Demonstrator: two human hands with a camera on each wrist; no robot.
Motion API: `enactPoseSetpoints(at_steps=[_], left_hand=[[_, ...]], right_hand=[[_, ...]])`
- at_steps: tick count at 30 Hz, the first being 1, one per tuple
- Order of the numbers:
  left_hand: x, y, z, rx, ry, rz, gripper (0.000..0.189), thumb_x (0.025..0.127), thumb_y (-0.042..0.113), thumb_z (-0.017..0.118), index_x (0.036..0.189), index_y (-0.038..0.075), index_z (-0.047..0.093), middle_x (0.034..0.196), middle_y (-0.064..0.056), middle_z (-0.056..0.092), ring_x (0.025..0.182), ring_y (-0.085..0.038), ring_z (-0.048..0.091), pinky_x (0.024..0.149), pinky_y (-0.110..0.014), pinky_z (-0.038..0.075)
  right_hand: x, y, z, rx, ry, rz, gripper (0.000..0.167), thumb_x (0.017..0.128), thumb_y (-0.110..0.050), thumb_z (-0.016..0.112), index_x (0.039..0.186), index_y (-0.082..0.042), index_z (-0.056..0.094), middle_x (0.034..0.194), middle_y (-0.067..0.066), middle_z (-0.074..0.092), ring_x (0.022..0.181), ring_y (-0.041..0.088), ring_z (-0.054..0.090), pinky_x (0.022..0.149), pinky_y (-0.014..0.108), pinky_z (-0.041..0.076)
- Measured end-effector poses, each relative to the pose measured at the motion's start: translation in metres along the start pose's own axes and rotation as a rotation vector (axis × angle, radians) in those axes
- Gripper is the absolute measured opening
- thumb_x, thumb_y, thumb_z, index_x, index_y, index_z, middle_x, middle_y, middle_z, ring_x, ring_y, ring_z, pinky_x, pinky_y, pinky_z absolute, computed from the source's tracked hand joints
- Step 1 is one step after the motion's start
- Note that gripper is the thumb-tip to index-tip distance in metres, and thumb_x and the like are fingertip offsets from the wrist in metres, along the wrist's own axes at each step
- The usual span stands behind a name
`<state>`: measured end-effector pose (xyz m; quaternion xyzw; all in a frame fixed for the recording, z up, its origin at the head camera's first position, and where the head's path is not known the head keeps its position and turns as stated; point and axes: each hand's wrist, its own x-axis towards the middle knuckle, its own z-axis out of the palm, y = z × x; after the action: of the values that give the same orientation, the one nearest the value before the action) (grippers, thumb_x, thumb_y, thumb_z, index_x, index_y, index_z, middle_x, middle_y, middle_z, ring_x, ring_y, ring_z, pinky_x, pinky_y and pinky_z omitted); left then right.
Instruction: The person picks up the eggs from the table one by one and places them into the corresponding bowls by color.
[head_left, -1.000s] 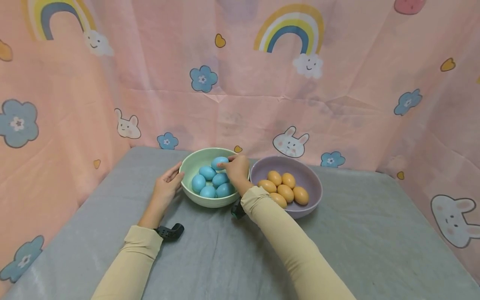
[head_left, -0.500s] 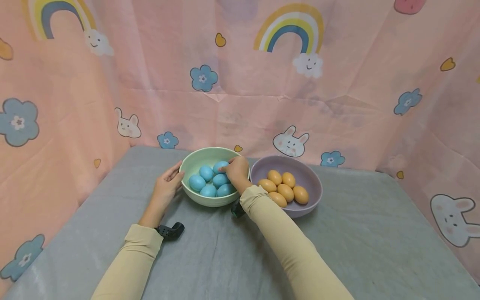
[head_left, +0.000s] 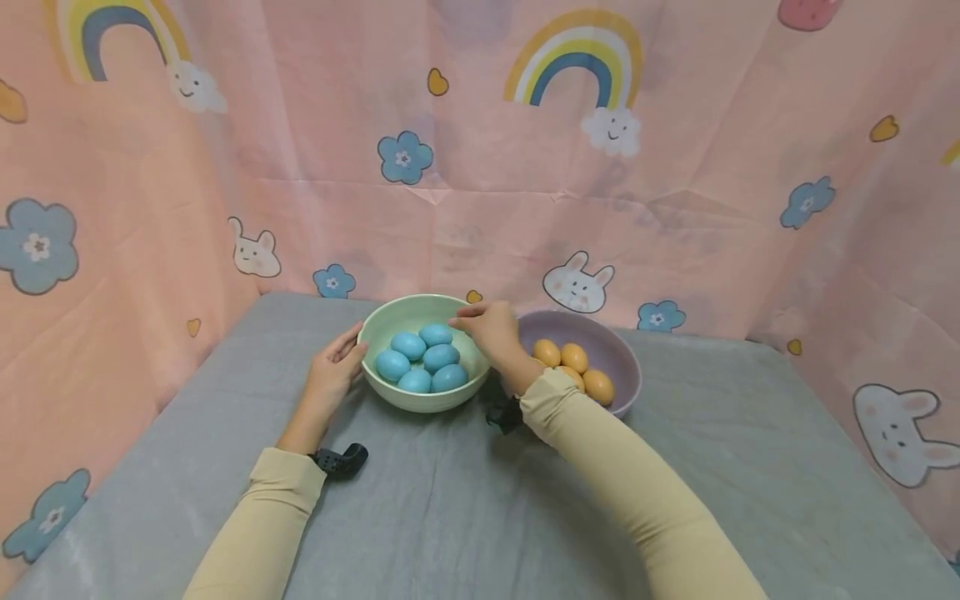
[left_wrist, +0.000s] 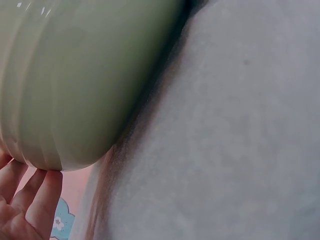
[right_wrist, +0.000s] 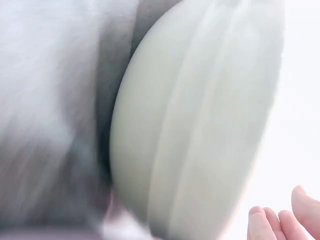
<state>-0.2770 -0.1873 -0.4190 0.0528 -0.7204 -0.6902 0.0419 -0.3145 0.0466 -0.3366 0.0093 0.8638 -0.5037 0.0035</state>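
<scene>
A pale green bowl [head_left: 423, 402] holds several blue eggs [head_left: 441, 358], lying together in its bottom. At its left side is my left hand [head_left: 328, 379]; the left wrist view shows straight fingers [left_wrist: 46, 197] with their tips against the outer wall. My right hand [head_left: 491, 333] hovers over the bowl's right rim with nothing in it, fingertips apart from the eggs. In the right wrist view its thumb and fingers stand apart beside the rim. To the right, a purple bowl [head_left: 626, 367] holds several orange-brown eggs [head_left: 573, 357], partly hidden behind my right wrist and sleeve.
Both bowls stand side by side near the back of a grey cloth-covered table [head_left: 420, 517]. A pink curtain [head_left: 480, 217] printed with rainbows, flowers and rabbits closes off the back and sides. Black wrist straps [head_left: 341, 461] are worn on both arms.
My right hand has set a blue egg down among the others, let go of it and drawn back to the right over the rim. My left hand has stayed at the green bowl.
</scene>
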Motion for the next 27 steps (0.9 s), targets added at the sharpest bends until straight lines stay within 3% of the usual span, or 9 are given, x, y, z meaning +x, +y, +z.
enactPoseSetpoints(at_steps=[5, 10, 13, 17, 21, 24, 27], left_hand=[[0.002, -0.002, 0.001, -0.001, -0.005, 0.008, 0.052, 0.103, 0.023, 0.055, 0.153, 0.016, 0.04, 0.159, -0.003, 0.038, 0.144, -0.018, 0.042, 0.111, -0.028, 0.046], [0.003, -0.004, 0.001, 0.007, -0.021, 0.001, 0.053, 0.103, 0.023, 0.055, 0.153, 0.015, 0.039, 0.159, -0.004, 0.037, 0.145, -0.018, 0.041, 0.109, -0.025, 0.047], [0.003, -0.005, 0.001, 0.005, -0.026, 0.0, 0.054, 0.103, 0.023, 0.055, 0.154, 0.015, 0.038, 0.16, -0.003, 0.036, 0.145, -0.018, 0.041, 0.109, -0.024, 0.047], [0.002, -0.004, -0.002, 0.016, -0.029, 0.0, 0.054, 0.103, 0.023, 0.055, 0.154, 0.015, 0.038, 0.16, -0.004, 0.036, 0.145, -0.02, 0.041, 0.106, -0.021, 0.049], [-0.001, 0.002, -0.01, 0.074, -0.056, -0.013, 0.055, 0.103, 0.023, 0.055, 0.154, 0.015, 0.037, 0.159, -0.007, 0.037, 0.143, -0.022, 0.043, 0.102, -0.019, 0.05], [-0.004, 0.012, -0.02, 0.182, -0.118, -0.01, 0.057, 0.103, 0.026, 0.055, 0.155, 0.013, 0.035, 0.159, -0.012, 0.037, 0.143, -0.026, 0.044, 0.108, -0.03, 0.05], [-0.004, 0.028, -0.035, 0.326, -0.185, 0.015, 0.06, 0.103, 0.032, 0.054, 0.155, 0.009, 0.034, 0.158, -0.016, 0.038, 0.144, -0.032, 0.042, 0.115, -0.044, 0.045]], right_hand=[[-0.021, 0.006, -0.048, 0.146, -0.06, -0.001, 0.033, 0.093, -0.018, 0.072, 0.12, 0.0, 0.071, 0.126, 0.017, 0.069, 0.116, 0.029, 0.067, 0.1, 0.038, 0.058], [-0.041, 0.024, -0.098, 0.185, -0.075, 0.001, 0.043, 0.097, -0.029, 0.066, 0.13, -0.002, 0.064, 0.133, 0.015, 0.065, 0.124, 0.03, 0.062, 0.102, 0.033, 0.056], [-0.05, 0.037, -0.124, 0.17, -0.024, -0.013, 0.05, 0.098, -0.037, 0.063, 0.134, -0.003, 0.061, 0.132, 0.008, 0.066, 0.12, 0.016, 0.066, 0.099, 0.024, 0.056], [-0.059, 0.057, -0.147, 0.124, 0.075, -0.052, 0.058, 0.097, -0.045, 0.061, 0.135, 0.0, 0.06, 0.13, 0.011, 0.067, 0.098, -0.009, 0.065, 0.09, 0.013, 0.057], [-0.063, 0.079, -0.169, 0.034, 0.153, -0.053, 0.064, 0.097, -0.05, 0.057, 0.136, 0.001, 0.059, 0.127, 0.01, 0.068, 0.089, -0.018, 0.059, 0.088, 0.011, 0.056], [-0.061, 0.092, -0.185, -0.036, 0.214, -0.061, 0.064, 0.098, -0.051, 0.054, 0.134, 0.001, 0.06, 0.121, 0.005, 0.07, 0.096, -0.01, 0.064, 0.089, 0.011, 0.055], [-0.059, 0.1, -0.197, -0.139, 0.29, -0.08, 0.062, 0.1, -0.051, 0.05, 0.131, 0.001, 0.063, 0.12, 0.013, 0.071, 0.106, 0.013, 0.07, 0.077, 0.008, 0.056]])
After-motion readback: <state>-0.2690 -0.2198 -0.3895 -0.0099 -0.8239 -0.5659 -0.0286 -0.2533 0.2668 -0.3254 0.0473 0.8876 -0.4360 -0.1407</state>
